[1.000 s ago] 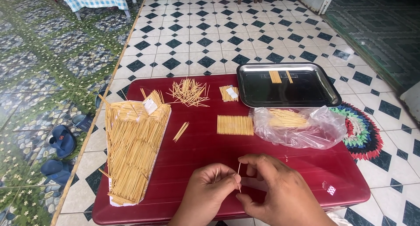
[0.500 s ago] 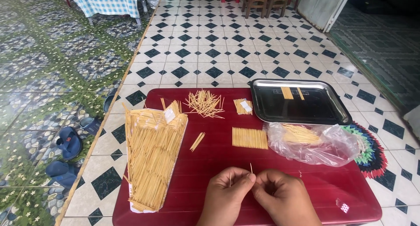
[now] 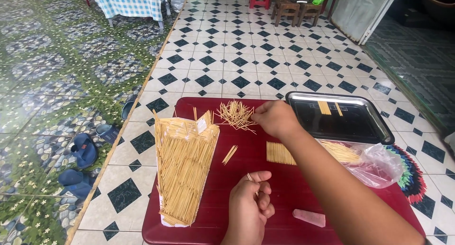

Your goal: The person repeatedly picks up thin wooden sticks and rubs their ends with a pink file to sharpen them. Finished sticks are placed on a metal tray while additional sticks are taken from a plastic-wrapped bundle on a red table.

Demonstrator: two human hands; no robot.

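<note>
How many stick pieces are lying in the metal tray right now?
2: both stick pieces lie side by side at the far middle of the metal tray. No others visible.

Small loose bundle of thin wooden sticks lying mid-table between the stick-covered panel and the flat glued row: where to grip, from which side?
Pinch the small loose bundle of thin wooden sticks across its middle, from above. It lies flat and diagonal on the dark red table, clear of both neighbours, so fingertips should close across its narrow width.
</note>
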